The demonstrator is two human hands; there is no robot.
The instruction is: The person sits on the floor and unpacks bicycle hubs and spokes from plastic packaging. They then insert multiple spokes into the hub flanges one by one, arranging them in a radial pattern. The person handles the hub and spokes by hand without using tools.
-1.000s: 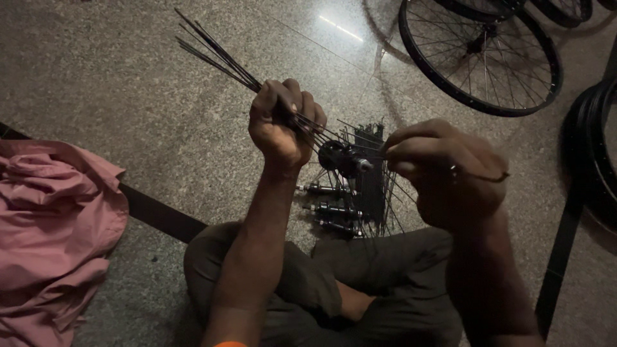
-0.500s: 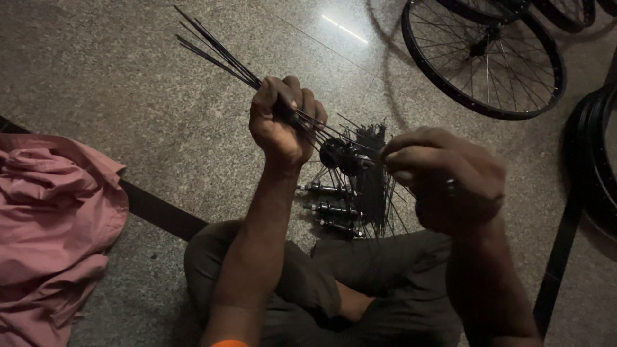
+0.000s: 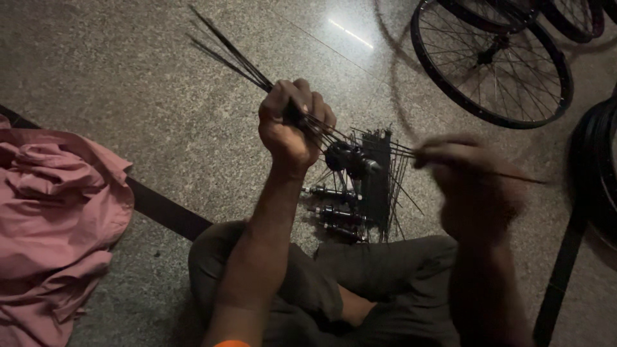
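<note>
A: What are the hands doing?

B: The left hand [image 3: 292,125] is fisted around a bundle of thin black spokes [image 3: 234,51] that fan up and away to the left. Their lower ends run into a black wheel hub [image 3: 347,157] held just past the knuckles, above the floor. The forearm rises steeply from the lap, wrist bent back.

A: And the right hand?

B: The right hand [image 3: 469,177] is blurred. It seems pinched narrow on a single spoke [image 3: 514,177] that reaches toward the hub, though I cannot tell how firmly.

A: So which step is this?

B: I judge it to be lacing spokes into the hub, one at a time. Threading that spoke calls for lining its end up with a hole in the hub's rim.

A: What lies around?

B: More hubs [image 3: 334,215] and loose spokes [image 3: 385,186] on the stone floor [image 3: 128,77] by the knees, a finished wheel [image 3: 491,61] further off, pink cloth [image 3: 54,218] to the left.
</note>
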